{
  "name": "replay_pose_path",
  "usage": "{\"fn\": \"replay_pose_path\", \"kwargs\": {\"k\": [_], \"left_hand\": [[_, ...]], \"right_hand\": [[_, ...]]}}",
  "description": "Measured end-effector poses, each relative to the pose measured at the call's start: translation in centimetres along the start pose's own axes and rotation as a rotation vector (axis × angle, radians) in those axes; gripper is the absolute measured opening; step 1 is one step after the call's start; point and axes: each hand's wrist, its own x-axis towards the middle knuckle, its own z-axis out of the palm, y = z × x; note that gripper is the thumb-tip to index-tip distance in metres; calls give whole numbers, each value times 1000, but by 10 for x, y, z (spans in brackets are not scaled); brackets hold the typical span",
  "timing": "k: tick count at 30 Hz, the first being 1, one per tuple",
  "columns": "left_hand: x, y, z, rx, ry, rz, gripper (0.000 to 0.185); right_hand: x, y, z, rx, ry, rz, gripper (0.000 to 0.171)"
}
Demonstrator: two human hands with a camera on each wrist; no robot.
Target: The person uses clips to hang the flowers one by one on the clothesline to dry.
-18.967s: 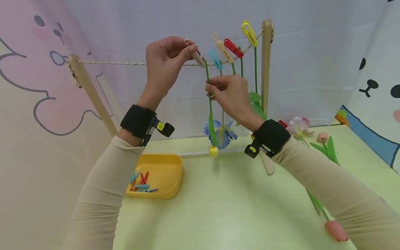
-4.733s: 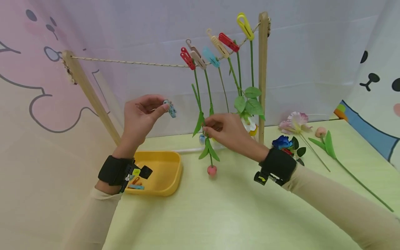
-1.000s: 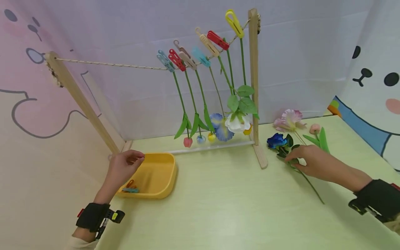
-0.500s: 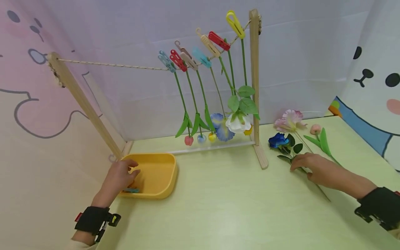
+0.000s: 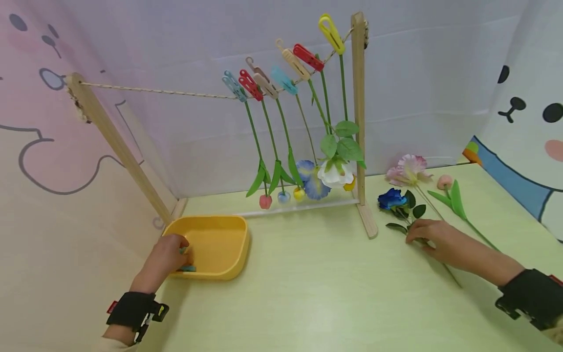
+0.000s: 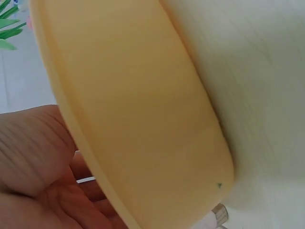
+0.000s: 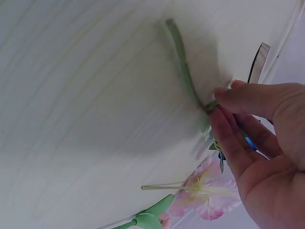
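My left hand (image 5: 164,261) reaches into the yellow tray (image 5: 244,244), fingers curled around a light blue clothespin (image 5: 182,250) that is mostly hidden. Another light blue clothespin (image 5: 189,268) lies beneath it. The left wrist view shows mainly the tray's outer wall (image 6: 143,105), with the fingers behind its rim. At the right of the table, my right hand (image 5: 444,242) pinches the green stem (image 7: 183,62) of a blue rose (image 5: 391,199) between thumb and fingers. The rose head and its dark leaves lie beyond the fingertips.
A rope (image 5: 162,91) spans two wooden posts (image 5: 358,107); several flowers hang upside down from coloured clothespins on its right half. A pink flower (image 5: 410,170) and a peach tulip (image 5: 444,183) lie behind my right hand. A white bar (image 5: 303,208) crosses the stand's base.
Earlier, tulips were clipped to the rope, lastly a pink one with a light blue clothespin. Since then my left hand has lowered into the tray and my right hand has taken the rose stem.
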Motion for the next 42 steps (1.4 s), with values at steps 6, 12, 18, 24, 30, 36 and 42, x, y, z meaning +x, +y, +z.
{"fn": "replay_pose_path", "kwargs": {"k": [6, 12, 18, 24, 30, 36, 42], "left_hand": [[1, -4, 8, -28, 9, -15, 22], [2, 1, 13, -22, 46, 8, 26], [4, 9, 15, -71, 25, 10, 29], [1, 12, 12, -60, -10, 58, 26], [-1, 9, 15, -34, -60, 98, 25], [7, 14, 20, -16, -63, 104, 22], [14, 23, 20, -50, -69, 97, 25]], "right_hand": [[2, 0, 7, -11, 82, -33, 39], [7, -4, 12, -37, 146, -20, 40], [10, -10, 5, 7, 88, 44, 39], [5, -13, -8, 19, -82, 92, 45], [3, -12, -6, -1, -103, 69, 45], [6, -11, 0, -2, -52, 15, 37], [9, -12, 7, -50, 29, -61, 37]]}}
